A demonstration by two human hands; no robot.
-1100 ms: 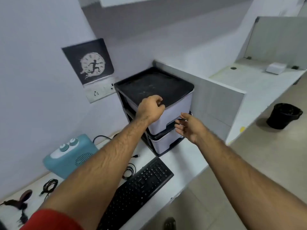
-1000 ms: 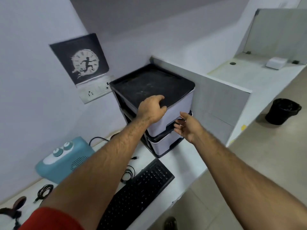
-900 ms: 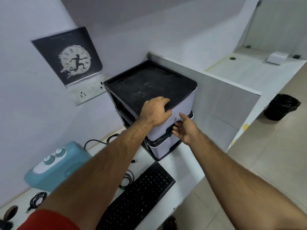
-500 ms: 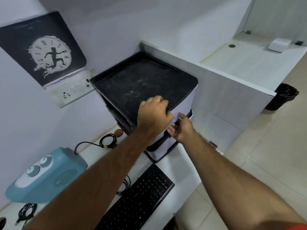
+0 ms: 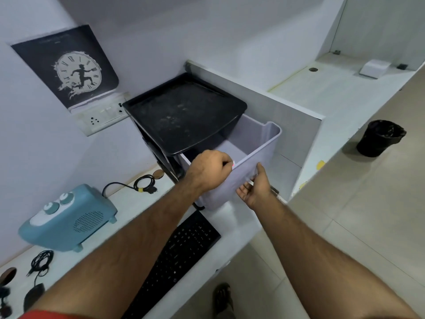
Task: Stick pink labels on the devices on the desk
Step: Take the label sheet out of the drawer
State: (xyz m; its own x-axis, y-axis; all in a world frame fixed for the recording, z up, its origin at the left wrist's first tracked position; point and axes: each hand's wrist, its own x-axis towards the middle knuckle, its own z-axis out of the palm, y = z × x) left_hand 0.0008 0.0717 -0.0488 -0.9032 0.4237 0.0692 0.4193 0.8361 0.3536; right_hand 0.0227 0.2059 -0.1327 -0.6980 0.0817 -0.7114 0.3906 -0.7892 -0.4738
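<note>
A black-topped drawer unit stands on the white desk against the wall. Its top grey drawer is pulled out toward me. My left hand is curled at the drawer's front rim, fingers closed on something small; only a sliver of a pink label shows at the fingertips. My right hand grips the drawer's front from below and outside. On the desk lie a black keyboard and a blue heater-like device with two round knobs.
A coiled black cable lies behind the keyboard; a mouse and thin cords sit at the far left. A grey partition closes the desk's right end. A black bin stands on the floor.
The top drawer has slid out from shut to wide open. My left hand moved off the black top to the drawer's rim, and my right hand came back with the drawer front.
</note>
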